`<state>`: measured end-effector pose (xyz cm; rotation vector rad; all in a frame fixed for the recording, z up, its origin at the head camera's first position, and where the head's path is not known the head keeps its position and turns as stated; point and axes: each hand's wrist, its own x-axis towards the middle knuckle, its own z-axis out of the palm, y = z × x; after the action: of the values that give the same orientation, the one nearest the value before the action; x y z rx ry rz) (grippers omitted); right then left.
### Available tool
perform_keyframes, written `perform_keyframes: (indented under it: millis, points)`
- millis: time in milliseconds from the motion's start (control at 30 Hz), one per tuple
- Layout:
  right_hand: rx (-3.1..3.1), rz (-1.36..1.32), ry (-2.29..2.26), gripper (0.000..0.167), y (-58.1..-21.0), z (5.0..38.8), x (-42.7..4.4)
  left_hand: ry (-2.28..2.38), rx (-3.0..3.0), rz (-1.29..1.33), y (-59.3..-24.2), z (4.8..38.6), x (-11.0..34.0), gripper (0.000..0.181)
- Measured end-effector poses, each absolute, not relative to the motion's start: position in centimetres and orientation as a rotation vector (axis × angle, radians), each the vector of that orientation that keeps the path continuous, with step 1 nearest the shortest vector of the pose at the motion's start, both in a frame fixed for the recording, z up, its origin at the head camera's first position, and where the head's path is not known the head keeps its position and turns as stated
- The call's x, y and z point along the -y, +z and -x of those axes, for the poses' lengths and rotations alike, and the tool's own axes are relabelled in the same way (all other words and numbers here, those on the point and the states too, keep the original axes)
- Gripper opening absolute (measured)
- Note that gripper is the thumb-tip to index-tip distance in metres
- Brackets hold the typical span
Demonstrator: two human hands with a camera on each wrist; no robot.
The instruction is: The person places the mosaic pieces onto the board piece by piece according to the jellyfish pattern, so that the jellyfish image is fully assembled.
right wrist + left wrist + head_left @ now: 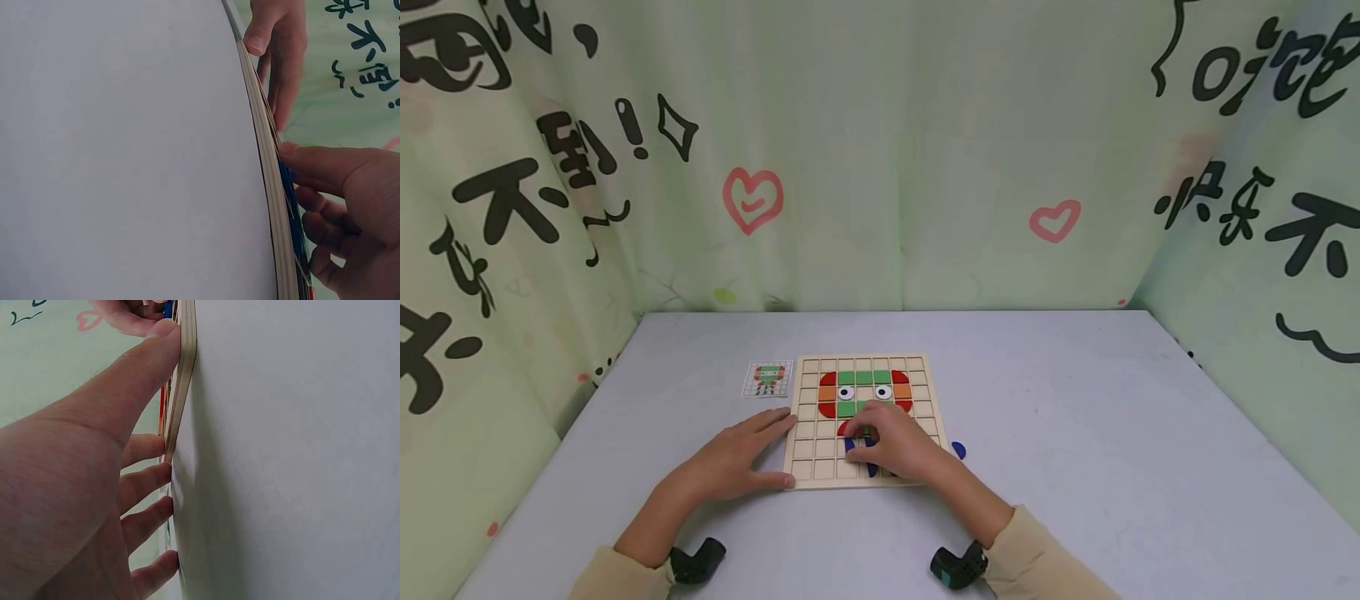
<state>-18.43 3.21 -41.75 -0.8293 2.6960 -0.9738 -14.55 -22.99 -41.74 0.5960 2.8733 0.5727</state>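
Observation:
A square wooden grid board [805,429] lies on the table, bearing red, green, orange and blue pieces and two eye pieces that form a face-like picture. My left hand [741,454] rests against the board's left edge, with thumb and fingers spread; the left wrist view shows its thumb [164,337] touching the rim. Over the lower middle of the board, my right hand [895,442] has curled fingers and pinches a blue piece [850,445] at a grid cell. The right hand hides part of the pattern around it, and the piece's full shape is not visible.
A small printed card [767,379] with a gridded figure lies beside the board's upper left corner. One loose blue piece [958,450] sits just off the board's right edge. Behind the white table [1075,433] hangs a pale green curtain [902,167] with writing.

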Motion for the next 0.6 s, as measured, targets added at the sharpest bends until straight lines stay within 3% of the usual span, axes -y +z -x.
perform_keyframes:
  millis: [600]
  points:
    - [-2.724, 0.808, -1.018, 0.022, -41.0, 18.6, -6.7, 0.551, -2.891, -0.594, -41.8, 14.5, 22.9, 0.086]
